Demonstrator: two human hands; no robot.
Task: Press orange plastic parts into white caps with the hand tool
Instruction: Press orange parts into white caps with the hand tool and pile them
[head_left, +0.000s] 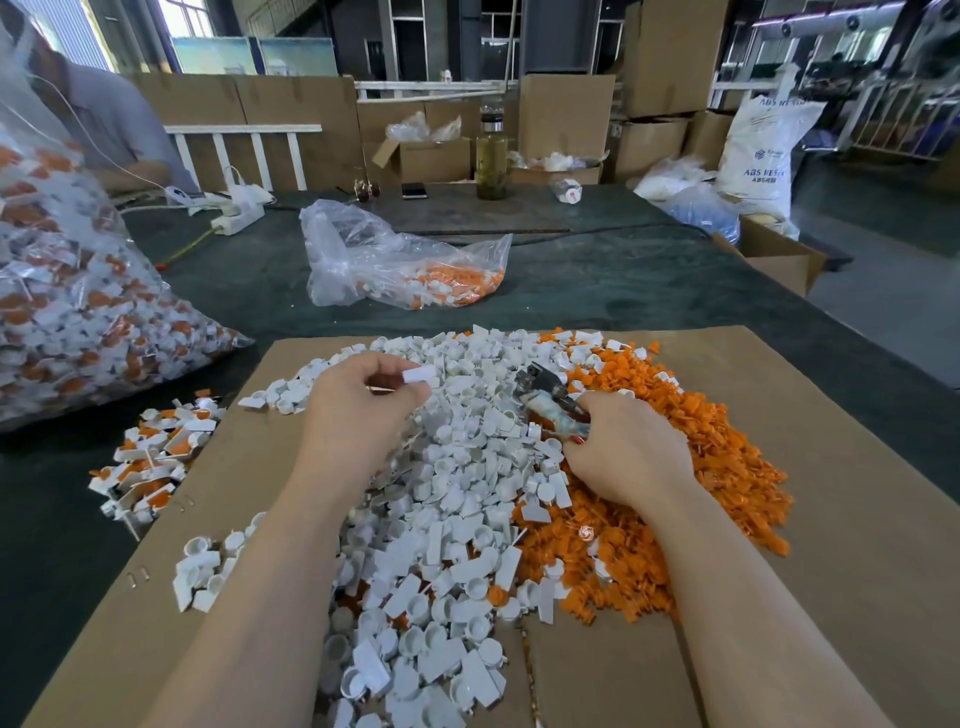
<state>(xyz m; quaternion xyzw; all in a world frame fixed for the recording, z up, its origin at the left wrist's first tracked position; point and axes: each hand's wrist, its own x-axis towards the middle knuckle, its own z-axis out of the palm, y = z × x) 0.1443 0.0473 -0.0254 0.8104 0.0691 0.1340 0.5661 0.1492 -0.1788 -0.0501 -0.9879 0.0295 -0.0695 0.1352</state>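
Both forearms bare — no sleeves; right hand shows a red-painted nail.

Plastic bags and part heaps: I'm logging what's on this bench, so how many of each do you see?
Clear plastic bags with parts: 2
Loose white cap heap: 1
Loose orange part heap: 1
Small mixed orange-and-white pile: 1
Total: 5
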